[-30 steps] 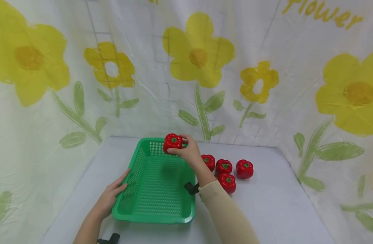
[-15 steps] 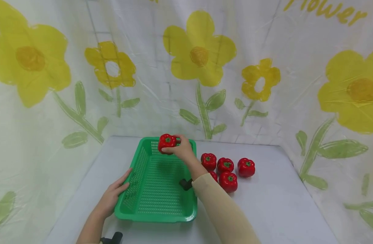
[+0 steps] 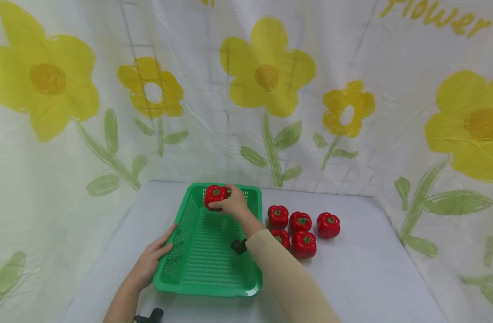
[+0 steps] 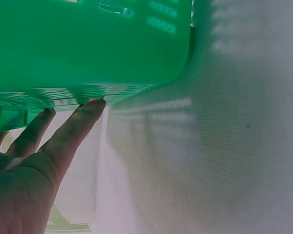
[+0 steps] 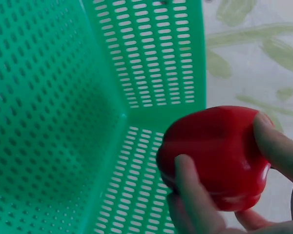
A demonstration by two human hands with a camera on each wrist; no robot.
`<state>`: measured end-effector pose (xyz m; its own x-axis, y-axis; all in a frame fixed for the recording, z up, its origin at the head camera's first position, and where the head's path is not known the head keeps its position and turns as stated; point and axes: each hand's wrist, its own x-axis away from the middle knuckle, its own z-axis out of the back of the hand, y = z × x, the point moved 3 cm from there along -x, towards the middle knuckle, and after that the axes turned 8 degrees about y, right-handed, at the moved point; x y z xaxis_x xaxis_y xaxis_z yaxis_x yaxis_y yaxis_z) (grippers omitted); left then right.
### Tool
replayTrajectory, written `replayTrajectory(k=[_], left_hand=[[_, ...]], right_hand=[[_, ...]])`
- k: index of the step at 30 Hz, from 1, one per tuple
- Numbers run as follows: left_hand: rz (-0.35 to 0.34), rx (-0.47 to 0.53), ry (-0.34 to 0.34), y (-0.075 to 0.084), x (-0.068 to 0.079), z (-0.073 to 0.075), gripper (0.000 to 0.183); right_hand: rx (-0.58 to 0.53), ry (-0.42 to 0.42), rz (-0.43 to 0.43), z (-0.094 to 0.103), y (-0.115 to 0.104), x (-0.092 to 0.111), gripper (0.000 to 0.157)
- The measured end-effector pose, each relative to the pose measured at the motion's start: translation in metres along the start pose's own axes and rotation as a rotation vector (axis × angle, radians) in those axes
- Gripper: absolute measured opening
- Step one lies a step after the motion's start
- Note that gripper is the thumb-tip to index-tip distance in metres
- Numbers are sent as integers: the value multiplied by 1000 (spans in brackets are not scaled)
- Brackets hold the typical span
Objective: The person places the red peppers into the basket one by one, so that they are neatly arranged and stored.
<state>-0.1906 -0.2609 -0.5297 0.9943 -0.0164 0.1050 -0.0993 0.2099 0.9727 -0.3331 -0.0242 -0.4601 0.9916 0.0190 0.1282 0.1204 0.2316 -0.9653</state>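
Note:
A red bell pepper [image 3: 214, 196] with a green stem is gripped by my right hand [image 3: 235, 205], over the far left corner of a green plastic basket [image 3: 208, 290]. In the right wrist view the fingers and thumb clasp the pepper [image 5: 215, 151] from both sides, above the slotted walls. My left hand [image 3: 149, 260] touches the basket's left side from outside. The left wrist view has its fingers nearly straight, fingertips against the basket wall [image 4: 88, 53]. Part of the right hand's grip is hidden behind the pepper in the head view.
Several more red bell peppers [image 3: 304, 244] stand on the white tabletop [image 3: 363, 269] right of the basket, one partly hidden by the right sleeve [image 3: 284, 269]. A white curtain [image 3: 206, 148] printed with yellow flowers hangs behind the table. Black camera mounts [image 3: 238, 246] are on both wrists.
My right hand has carried the pepper leftward across the basket's far end, and slightly lower since half a second ago. The left hand stays at the basket's side.

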Motion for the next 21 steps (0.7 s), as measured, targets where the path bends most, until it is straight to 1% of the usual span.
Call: replayTrajectory(k=[5, 10, 16, 21], left_hand=[[-6, -3, 3, -2, 0, -1, 54], [-11, 8, -4, 1, 1, -1, 54], [-12, 12, 4, 4, 2, -1, 53], [-1, 13, 2, 1, 2, -1, 54]], right_hand=[[9, -8, -3, -8, 5, 0, 74], [20, 12, 2, -16, 14, -4, 72], [41, 34, -33, -24, 29, -12, 76], [61, 41, -55, -27, 39, -16, 74]])
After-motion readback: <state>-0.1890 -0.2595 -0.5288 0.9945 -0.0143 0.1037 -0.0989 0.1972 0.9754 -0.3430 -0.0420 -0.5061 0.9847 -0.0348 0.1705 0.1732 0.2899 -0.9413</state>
